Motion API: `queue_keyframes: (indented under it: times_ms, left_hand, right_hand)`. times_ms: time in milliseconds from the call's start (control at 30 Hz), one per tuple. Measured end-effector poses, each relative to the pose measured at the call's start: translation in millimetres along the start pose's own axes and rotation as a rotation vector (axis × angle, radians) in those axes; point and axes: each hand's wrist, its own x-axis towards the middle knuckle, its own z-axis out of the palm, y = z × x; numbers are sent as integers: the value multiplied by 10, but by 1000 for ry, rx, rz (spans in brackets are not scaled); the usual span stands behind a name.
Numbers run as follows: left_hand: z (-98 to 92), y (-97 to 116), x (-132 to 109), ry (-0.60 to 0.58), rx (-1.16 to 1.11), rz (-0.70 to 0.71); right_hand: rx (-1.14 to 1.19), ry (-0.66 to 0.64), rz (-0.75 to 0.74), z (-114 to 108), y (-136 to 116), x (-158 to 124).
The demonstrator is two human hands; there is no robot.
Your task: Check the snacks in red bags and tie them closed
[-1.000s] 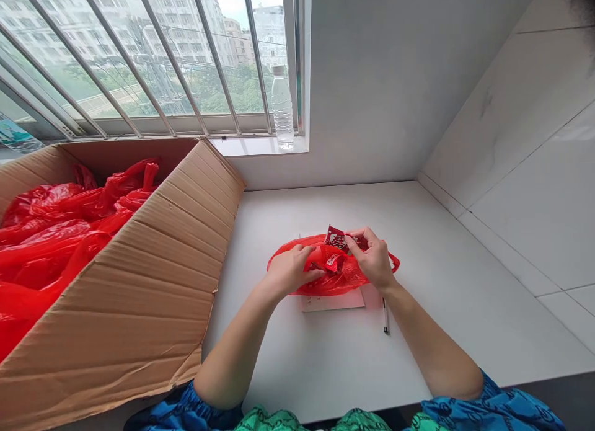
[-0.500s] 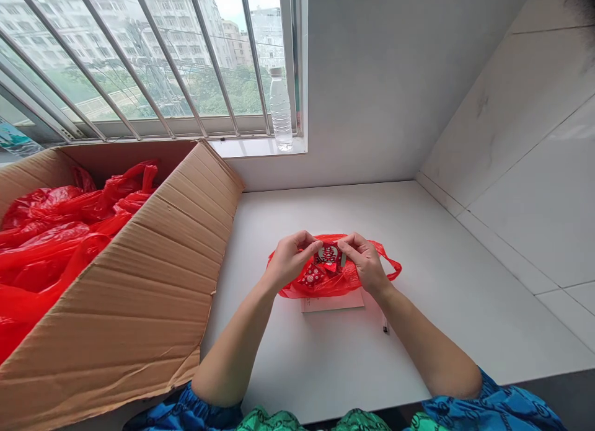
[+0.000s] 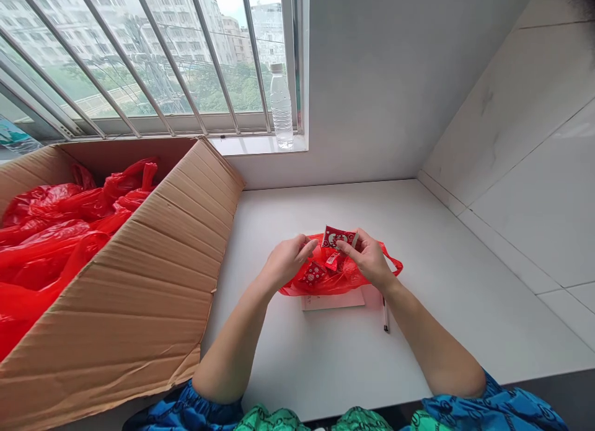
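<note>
My right hand point(image 3: 372, 259) pinches a small dark-red packet point(image 3: 335, 237) with white printing by its right end. The packet is tilted, just above a red plastic bag point(image 3: 334, 287). Inside the bag's mouth lie a red dotted packet point(image 3: 313, 273) and a small bright-red wrapped piece point(image 3: 333, 261). My left hand point(image 3: 289, 258) is at the bag's left side, apart from the held packet. Its thumb and forefinger are drawn together; whether they grip anything is hidden. A pale booklet point(image 3: 332, 301) lies partly under the bag, and a pen point(image 3: 385, 316) lies beside my right forearm.
A large cardboard box point(image 3: 153, 282) stands at the left, holding several red plastic bags point(image 3: 60, 232). A clear bottle point(image 3: 281, 111) stands on the sill of the barred window. The white table point(image 3: 446, 257) meets walls at the back and right.
My left hand has let go of the packet and drawn slightly left. My right hand keeps it and has lifted and tilted it. More of the pen shows.
</note>
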Motion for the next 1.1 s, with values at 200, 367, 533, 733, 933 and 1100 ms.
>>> queue_keyframes:
  times_ms: [200, 367, 533, 733, 933, 1100]
  left_hand:
    - [150, -172, -22, -168, 464, 41]
    - [122, -180, -30, -96, 481, 108]
    - [41, -113, -10, 37, 405, 68]
    - [83, -105, 35, 47, 403, 42]
    - [36, -45, -35, 59, 197, 149]
    - [7, 19, -49, -148, -222, 193]
  right_hand:
    - [6, -60, -10, -20, -73, -31]
    - [-107, -229, -15, -7, -193, -92]
    - [-173, -214, -79, 11, -157, -79]
    - [-310, -127, -16, 2, -150, -67]
    - [-15, -170, 61, -3, -41, -13]
    - [82, -223, 55, 9, -20, 6]
